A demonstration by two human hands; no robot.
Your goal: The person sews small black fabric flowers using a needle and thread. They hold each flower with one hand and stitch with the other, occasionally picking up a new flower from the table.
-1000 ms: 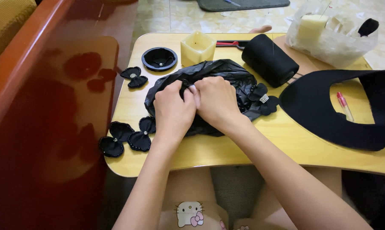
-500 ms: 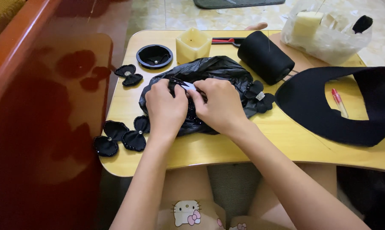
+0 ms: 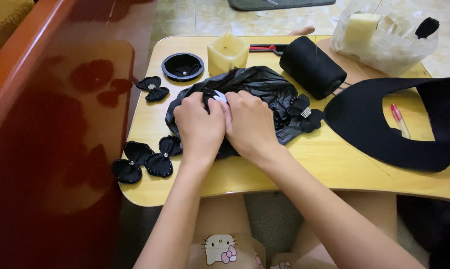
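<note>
Both your hands rest on the black plastic bag (image 3: 265, 87) at the middle of the wooden table (image 3: 334, 174). Your left hand (image 3: 200, 127) and right hand (image 3: 250, 124) are closed together, fingertips pinching a small white piece (image 3: 219, 98) atop the bag. Two black fabric bows (image 3: 145, 160) lie just left of your left wrist.
</note>
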